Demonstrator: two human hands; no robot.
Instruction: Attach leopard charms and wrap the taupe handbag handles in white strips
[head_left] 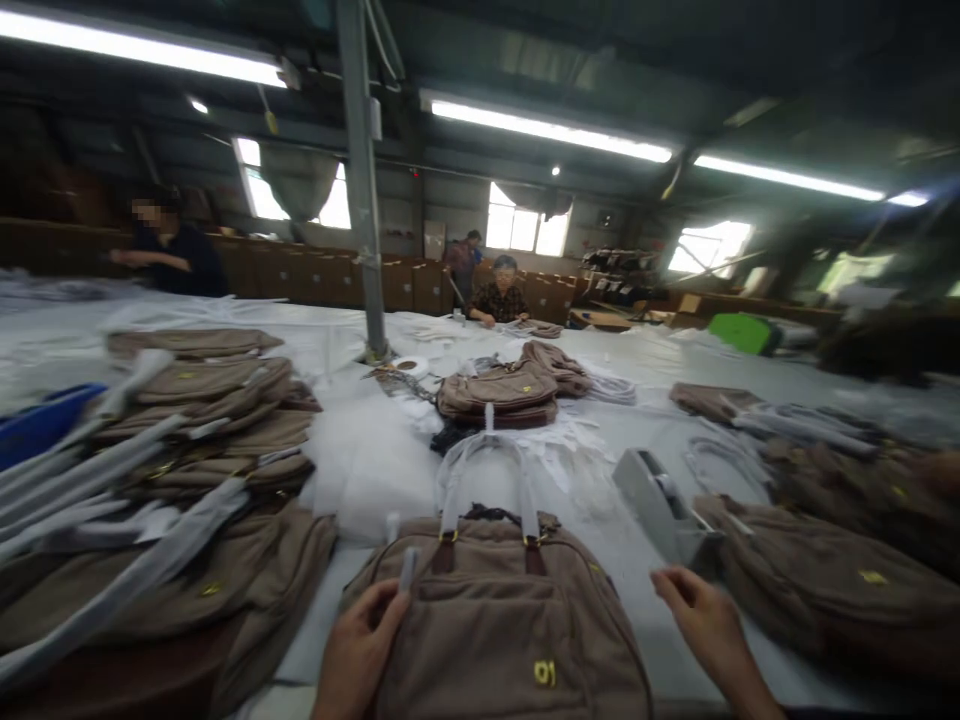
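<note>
A brown cloth handbag (487,640) with a yellow "01" emblem lies in front of me. Its two handles (531,500) are wrapped in white sheeting and stand up in a loop. At the bag's left side, my left hand (364,635) pinches a small whitish strip (407,570) between thumb and fingers. Off to the bag's right, my right hand (701,610) has its thumb and fingertips pressed together. Whether anything is between them is too small to tell. Just beyond those fingertips stands a grey tape dispenser (660,505).
Brown bags with wrapped handles are piled at left (210,400) and right (832,575). More bags (499,390) lie ahead near a tape roll (406,366) and a grey post (364,200). A blue bin (45,425) is far left. Several people work beyond.
</note>
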